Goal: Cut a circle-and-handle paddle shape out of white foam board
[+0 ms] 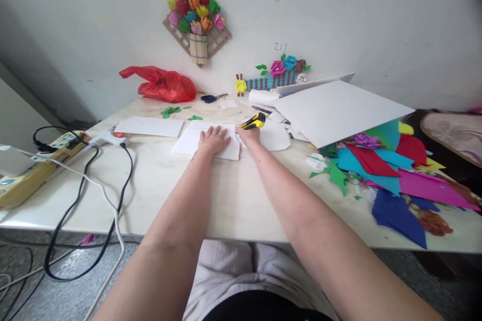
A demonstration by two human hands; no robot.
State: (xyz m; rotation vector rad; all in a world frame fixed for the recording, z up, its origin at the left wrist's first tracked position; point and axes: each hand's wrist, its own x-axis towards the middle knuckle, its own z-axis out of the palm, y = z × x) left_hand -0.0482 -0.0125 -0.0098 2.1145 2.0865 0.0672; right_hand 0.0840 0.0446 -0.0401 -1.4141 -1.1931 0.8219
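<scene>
My left hand (214, 140) lies flat, fingers spread, pressing down a white foam sheet (190, 143) on the pale table (226, 195). Right beside it, my right hand (248, 134) is closed round a yellow and black utility knife (254, 121), held at the sheet's right edge. A rounded white cut piece (276, 136) lies just right of that hand. Whether the blade touches the sheet is hidden by my fingers.
A large white board (339, 110) leans at the right over coloured paper scraps (387, 175). A white glue gun (107, 138), cables and a power strip (41, 160) sit left. Scissors (211, 97), a red plastic bag (161, 85) and paper flower crafts (276, 76) stand by the wall.
</scene>
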